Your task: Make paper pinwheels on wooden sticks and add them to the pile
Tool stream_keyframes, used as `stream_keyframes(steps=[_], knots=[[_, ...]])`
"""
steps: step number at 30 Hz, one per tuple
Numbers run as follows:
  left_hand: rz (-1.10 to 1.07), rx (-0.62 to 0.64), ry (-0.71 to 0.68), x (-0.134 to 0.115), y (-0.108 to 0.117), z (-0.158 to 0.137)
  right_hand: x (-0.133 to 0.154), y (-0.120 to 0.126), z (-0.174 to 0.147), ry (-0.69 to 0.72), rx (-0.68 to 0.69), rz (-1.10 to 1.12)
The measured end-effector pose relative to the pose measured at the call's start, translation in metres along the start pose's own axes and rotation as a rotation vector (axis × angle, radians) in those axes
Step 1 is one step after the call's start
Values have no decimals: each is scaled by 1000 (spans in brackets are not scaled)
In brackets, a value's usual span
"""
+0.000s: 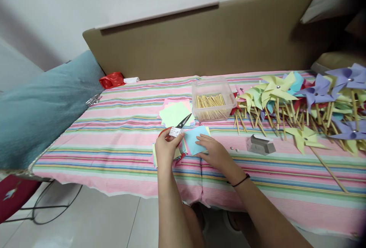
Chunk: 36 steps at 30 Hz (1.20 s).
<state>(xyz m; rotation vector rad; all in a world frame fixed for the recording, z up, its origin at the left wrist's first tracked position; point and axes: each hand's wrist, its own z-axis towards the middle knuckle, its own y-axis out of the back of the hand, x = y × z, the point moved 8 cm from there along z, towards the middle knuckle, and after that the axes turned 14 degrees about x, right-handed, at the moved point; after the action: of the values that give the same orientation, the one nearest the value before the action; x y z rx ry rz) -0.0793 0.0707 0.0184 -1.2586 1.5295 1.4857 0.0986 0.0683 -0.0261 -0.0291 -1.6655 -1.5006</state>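
Observation:
My left hand (pixel 167 149) is closed around the scissors (pixel 183 122), near their red handle. The dark blades point up and to the right, and a white label covers part of the scissors. My right hand (pixel 213 148) lies over a light blue paper square (pixel 194 139), fingers spread on its right side. Other coloured squares show beneath that sheet. Behind the scissors is a stack of pale green and pink paper squares (pixel 174 111). More paper pieces (pixel 155 156) lie partly hidden under my left hand.
A clear plastic box (pixel 213 116) holds many short wooden sticks. Many finished paper pinwheels (pixel 278 87) are heaped at the right, with a yellow pinwheel (pixel 305 139) in front. A grey open box (pixel 260 145) and two small white pieces (pixel 234 149) lie nearby. A red plastic bag (pixel 113 80) is at the back left.

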Motion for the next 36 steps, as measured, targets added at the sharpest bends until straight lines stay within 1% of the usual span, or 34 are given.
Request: stream_keyframes(steps=[3,6,8,10,12,15,18,20,24,28,31,34,36], knots=[[-89,25,9,1,-3,-4,-5,-3,3,-51,3,57],[-178,21,14,3,-6,-5,-9,0,5,-84,-5,154],[-222,16,10,6,-7,-5,-9,9,4,-109,-59,236],[-232,23,2,7,-9,-5,-11,26,-2,-160,-211,346],[-193,53,-5,6,-14,-4,-15,48,-15,-222,-433,461],[-44,118,-49,-1,-28,-1,-21,76,-37,-275,-727,576],[206,148,-115,-10,-46,2,-32,91,-54,-288,-909,670],[363,159,-129,-12,-58,5,-41,93,-61,-299,-972,767],[587,187,-82,-8,-75,7,-53,88,-63,-296,-994,1010],[745,188,-32,-6,-80,7,-51,85,-59,-258,-965,1164],[833,184,-27,-8,-82,7,-49,83,-56,-253,-905,1243],[847,169,-11,-9,-81,7,-47,82,-55,-247,-854,1278],[763,141,-29,-10,-78,6,-47,84,-56,-245,-846,1256]])
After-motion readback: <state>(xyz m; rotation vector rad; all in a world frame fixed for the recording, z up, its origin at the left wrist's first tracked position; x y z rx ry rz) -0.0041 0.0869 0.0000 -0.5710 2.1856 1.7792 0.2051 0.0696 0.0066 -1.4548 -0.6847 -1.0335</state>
